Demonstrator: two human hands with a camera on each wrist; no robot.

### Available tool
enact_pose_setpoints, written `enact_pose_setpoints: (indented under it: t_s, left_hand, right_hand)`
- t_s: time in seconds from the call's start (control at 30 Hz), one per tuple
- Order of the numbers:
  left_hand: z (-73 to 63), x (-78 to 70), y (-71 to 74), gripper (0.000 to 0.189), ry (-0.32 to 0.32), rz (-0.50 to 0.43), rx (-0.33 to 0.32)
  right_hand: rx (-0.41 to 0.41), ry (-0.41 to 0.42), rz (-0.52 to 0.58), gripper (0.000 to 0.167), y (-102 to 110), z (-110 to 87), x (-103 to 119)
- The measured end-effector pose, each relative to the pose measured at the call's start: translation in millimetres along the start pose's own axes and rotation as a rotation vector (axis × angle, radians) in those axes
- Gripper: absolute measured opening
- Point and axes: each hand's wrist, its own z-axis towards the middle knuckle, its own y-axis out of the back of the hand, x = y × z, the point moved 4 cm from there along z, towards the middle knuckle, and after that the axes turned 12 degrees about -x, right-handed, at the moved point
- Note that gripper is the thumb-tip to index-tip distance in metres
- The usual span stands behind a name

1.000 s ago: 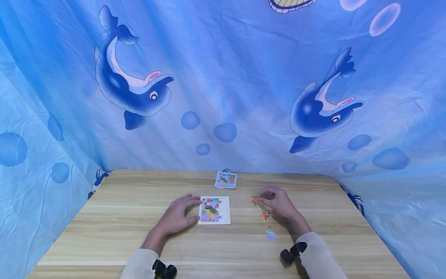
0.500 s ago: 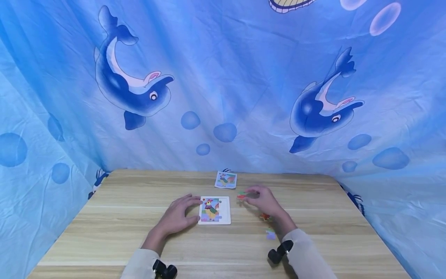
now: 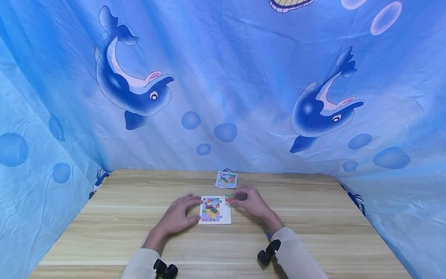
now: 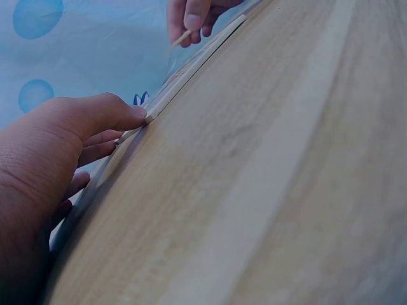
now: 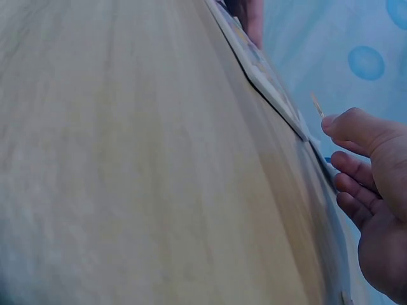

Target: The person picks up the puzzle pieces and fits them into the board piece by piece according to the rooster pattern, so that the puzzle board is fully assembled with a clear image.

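A white puzzle tray (image 3: 225, 214) lies on the table, its left part filled with pieces showing a rooster; its right strip is bare white. My left hand (image 3: 179, 214) touches the tray's left edge with spread thumb and fingers; the left wrist view shows the thumb tip right at the tray's corner. My right hand (image 3: 251, 202) pinches a red and green jigsaw piece (image 3: 229, 199) between thumb and fingertips. It overlaps the tray's upper right corner in the head view. In the right wrist view the thin edge of the piece (image 5: 317, 103) appears above the tray, tilted.
A picture card (image 3: 226, 179) with the same rooster lies behind the tray. Partly hidden by the right forearm is a bluish jigsaw piece (image 3: 268, 234). The wooden table (image 3: 216, 252) ends at a blue dolphin-print curtain (image 3: 237, 89).
My right hand has carried the red and green jigsaw piece leftward from the table's right side to the tray. Its forearm now covers loose pieces seen before. My left hand stays at the tray.
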Motion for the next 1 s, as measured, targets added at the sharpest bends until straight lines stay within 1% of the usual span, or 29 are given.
enact_pose_setpoints:
  t_s: [0.2,0.37,0.5,0.67,0.8,1.0]
  left_hand:
    - [-0.7,-1.1,0.4,0.054,0.003,-0.008,0.007]
    - [-1.1,-1.9,0.9,0.054,0.004,-0.007,0.01]
    - [-1.3,-1.3,1.4,0.054,0.003,0.001,0.009]
    - [-1.0,-1.2,2.8,0.053,0.0,0.002,-0.001]
    - [-0.5,-1.2,2.7,0.053,0.001,0.003,-0.001]
    - [0.3,-1.1,1.8,0.053,-0.002,0.006,0.001]
  right_hand:
    - [0.021,0.02,0.007,0.025,-9.5,-0.4,4.3]
    - [0.026,0.024,-0.034,0.024,-16.3,-0.3,6.1]
    - [0.038,0.009,-0.056,0.025,-19.8,0.7,6.4]
    - [0.062,-0.032,-0.078,0.025,-21.6,2.4,8.7]
    - [0.072,-0.029,-0.108,0.025,-22.4,4.0,9.8]
    - [0.072,-0.022,-0.123,0.026,-22.3,5.6,9.0]
